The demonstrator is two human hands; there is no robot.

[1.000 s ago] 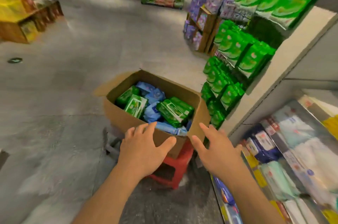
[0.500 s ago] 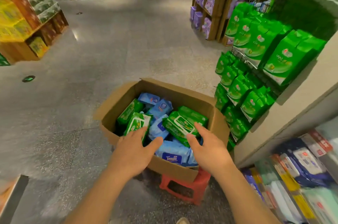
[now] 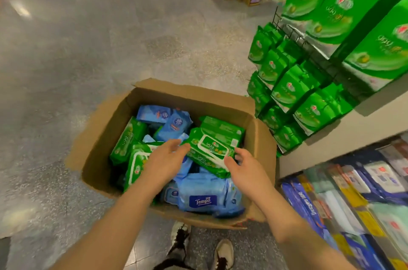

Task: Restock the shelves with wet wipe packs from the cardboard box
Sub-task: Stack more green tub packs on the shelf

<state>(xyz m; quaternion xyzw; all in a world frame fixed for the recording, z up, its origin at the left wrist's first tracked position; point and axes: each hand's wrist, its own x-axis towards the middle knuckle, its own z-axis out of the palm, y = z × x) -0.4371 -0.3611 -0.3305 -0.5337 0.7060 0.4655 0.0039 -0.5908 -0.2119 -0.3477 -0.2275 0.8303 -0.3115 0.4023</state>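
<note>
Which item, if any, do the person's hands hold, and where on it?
Nothing is firmly held yet. Left hand and right hand flank the green wipe pack at its short ends, fingers open.

An open cardboard box [image 3: 260, 137] is seen on the floor — full of green and blue packs. A green pack [image 3: 212, 148] is touched at 9 o'clock by the left hand [image 3: 164, 161], at 3 o'clock by the right hand [image 3: 245, 170] — fingers loose.

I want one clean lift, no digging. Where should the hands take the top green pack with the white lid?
Probably by its two short ends, from above. The green pack lies flat, lid up, on top of the pile in the box, both ends exposed; the left hand and right hand already flank it.
</note>
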